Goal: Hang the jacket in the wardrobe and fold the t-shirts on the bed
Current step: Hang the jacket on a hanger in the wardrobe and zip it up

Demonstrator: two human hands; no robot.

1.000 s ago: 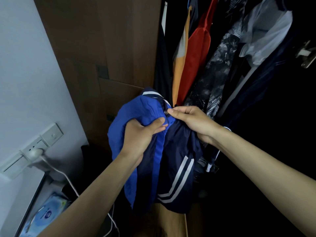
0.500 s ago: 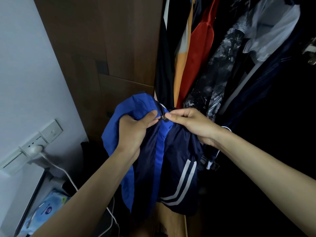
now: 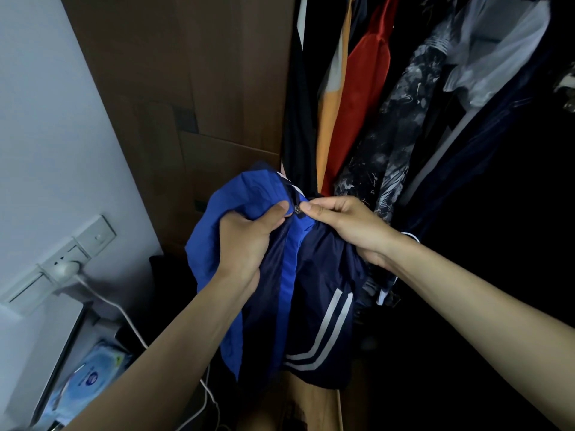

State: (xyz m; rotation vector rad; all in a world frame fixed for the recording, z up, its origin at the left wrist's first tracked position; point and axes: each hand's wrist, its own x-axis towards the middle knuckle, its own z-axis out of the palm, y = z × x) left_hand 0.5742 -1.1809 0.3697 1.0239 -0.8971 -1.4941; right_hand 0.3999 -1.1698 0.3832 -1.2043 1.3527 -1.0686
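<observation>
At nine o'clock I see a white cable (image 3: 102, 301) running from the wall socket (image 3: 63, 270) down past my left forearm; a careless elbow could snag it. My left hand (image 3: 245, 244), just left of centre, has its fingers (image 3: 273, 214) curled round a bunch of the blue jacket (image 3: 280, 293), thumb pressing near the zip pull (image 3: 297, 209). My right hand (image 3: 348, 225), toward three o'clock of the zip, pinches the collar edge beside that pull. I see no hanger in it, so I judge the slick cloth could slide off and drop if either grip loosens. At one o'clock the wardrobe's hanging clothes (image 3: 367, 98) crowd close; pushing in could knock the red garment (image 3: 364, 88) loose.
</observation>
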